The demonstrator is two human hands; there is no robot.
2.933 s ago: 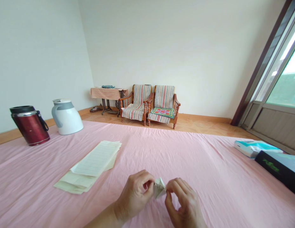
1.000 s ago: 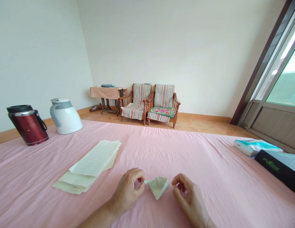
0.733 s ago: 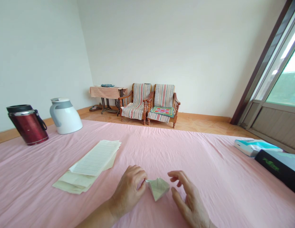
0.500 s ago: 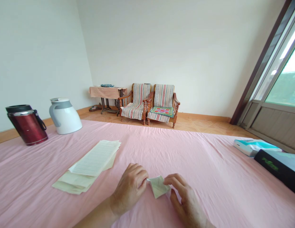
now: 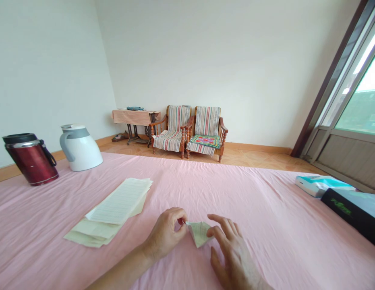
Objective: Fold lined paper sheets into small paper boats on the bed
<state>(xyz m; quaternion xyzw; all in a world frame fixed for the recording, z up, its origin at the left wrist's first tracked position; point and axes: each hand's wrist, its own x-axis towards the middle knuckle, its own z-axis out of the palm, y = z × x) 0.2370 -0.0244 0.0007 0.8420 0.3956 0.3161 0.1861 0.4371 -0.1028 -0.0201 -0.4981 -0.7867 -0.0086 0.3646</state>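
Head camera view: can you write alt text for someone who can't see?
The left hand pinches one corner of a small folded paper over a pink cloth, the right hand at its other side. Paper sheets, a red flask and a white jug sit to the left, a black box to the right, two chairs beyond.

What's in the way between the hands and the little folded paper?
Nothing that I can see. The left hand pinches one corner of the folded paper, and the right hand reaches its other side. The loose sheets lie off to the left.
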